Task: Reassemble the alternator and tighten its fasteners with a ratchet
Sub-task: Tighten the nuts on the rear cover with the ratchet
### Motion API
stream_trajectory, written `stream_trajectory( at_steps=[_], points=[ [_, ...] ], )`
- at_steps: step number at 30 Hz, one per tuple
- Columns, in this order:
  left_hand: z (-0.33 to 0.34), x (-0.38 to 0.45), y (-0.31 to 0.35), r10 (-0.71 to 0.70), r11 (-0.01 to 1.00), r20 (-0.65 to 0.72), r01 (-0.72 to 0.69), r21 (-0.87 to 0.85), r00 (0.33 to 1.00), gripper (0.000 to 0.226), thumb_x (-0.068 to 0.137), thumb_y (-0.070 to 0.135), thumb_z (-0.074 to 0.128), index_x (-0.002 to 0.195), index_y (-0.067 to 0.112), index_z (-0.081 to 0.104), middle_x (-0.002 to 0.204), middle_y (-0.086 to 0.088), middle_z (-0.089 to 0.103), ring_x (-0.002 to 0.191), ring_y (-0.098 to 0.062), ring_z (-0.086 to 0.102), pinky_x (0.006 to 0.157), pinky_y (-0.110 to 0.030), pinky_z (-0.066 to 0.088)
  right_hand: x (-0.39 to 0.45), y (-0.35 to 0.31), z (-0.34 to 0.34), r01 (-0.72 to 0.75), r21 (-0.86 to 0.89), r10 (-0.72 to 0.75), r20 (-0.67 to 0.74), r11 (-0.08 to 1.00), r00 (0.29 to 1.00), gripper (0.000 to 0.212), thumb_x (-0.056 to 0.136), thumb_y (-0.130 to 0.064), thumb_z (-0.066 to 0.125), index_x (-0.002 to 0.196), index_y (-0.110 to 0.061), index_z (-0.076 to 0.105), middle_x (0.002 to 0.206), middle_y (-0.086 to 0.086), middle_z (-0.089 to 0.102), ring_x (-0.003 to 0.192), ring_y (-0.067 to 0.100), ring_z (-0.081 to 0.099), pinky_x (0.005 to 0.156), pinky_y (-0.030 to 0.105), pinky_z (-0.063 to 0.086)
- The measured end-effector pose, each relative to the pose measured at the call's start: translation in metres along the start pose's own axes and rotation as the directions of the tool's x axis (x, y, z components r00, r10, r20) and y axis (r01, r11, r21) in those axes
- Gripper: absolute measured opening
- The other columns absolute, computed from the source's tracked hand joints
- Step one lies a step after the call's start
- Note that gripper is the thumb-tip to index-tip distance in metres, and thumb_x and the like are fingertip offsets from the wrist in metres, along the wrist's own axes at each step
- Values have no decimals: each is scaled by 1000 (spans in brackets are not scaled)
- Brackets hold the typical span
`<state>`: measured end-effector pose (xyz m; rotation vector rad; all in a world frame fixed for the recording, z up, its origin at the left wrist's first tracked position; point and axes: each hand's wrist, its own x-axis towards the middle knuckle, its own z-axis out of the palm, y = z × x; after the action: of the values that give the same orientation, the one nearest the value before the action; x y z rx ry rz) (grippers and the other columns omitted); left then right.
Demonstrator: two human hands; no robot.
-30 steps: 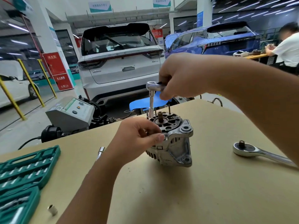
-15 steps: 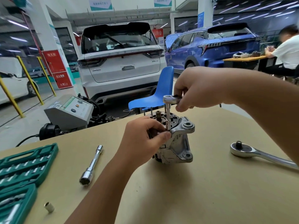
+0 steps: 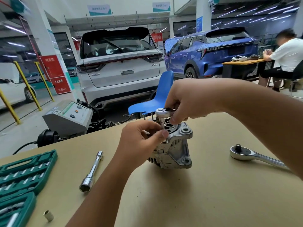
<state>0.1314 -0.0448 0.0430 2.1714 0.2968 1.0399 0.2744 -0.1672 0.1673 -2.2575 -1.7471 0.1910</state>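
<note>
A silver alternator (image 3: 176,151) stands upright in the middle of the tan table (image 3: 205,194). My right hand (image 3: 188,99) grips a small ratchet (image 3: 162,112) above it, with a thin extension pointing straight down onto the alternator's near top edge. My left hand (image 3: 141,141) is curled against the alternator's left side, its thumb and fingertips pinching the lower end of that extension. The socket tip and the fastener under it are hidden by my fingers.
A bigger ratchet (image 3: 249,155) lies on the table at the right. A long socket bar (image 3: 91,171) lies left of the alternator, a loose small socket (image 3: 48,215) near the front left, and a green socket case (image 3: 21,182) at the left edge. A blue chair (image 3: 157,97) stands beyond the table.
My right hand has carried the small ratchet from the alternator's far left side to its near edge and lowered it. My left fingers shifted onto the extension.
</note>
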Motion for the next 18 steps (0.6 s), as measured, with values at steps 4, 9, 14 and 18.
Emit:
stream_trajectory(
  at_steps=[4,9,14,18],
  points=[
    [4,3,6,21,993,-67,-29,-110,998,2,85,28,82,85,27,82,66,2,71,49,-23,47,45,-38,39,-1,-7,-1,13,6,-14,54,1000,998,17,85,-23,80,81,-10,72,51,2,66,38,13,59,42,22,49],
    [4,5,0,-57,985,-102,39,-170,993,6,88,10,79,83,12,79,60,-15,65,48,-19,54,48,-31,44,3,-22,3,55,-295,-63,-18,954,998,8,91,-18,69,93,-21,76,73,0,71,61,15,60,51,23,46],
    [7,-1,-2,-41,971,-140,6,-238,989,6,91,9,76,86,11,78,63,-17,64,51,-17,51,49,-30,43,1,-35,3,68,-310,-79,-23,948,997,31,80,-36,78,64,-16,62,47,-4,58,44,12,57,37,21,43],
    [7,-2,-4,-57,962,-108,25,-272,992,5,93,5,72,92,5,76,65,-18,64,52,-17,51,50,-28,44,2,-40,-4,64,-428,-64,14,902,998,9,87,-23,71,89,-15,75,67,-3,68,61,15,63,45,22,42]
  ],
)
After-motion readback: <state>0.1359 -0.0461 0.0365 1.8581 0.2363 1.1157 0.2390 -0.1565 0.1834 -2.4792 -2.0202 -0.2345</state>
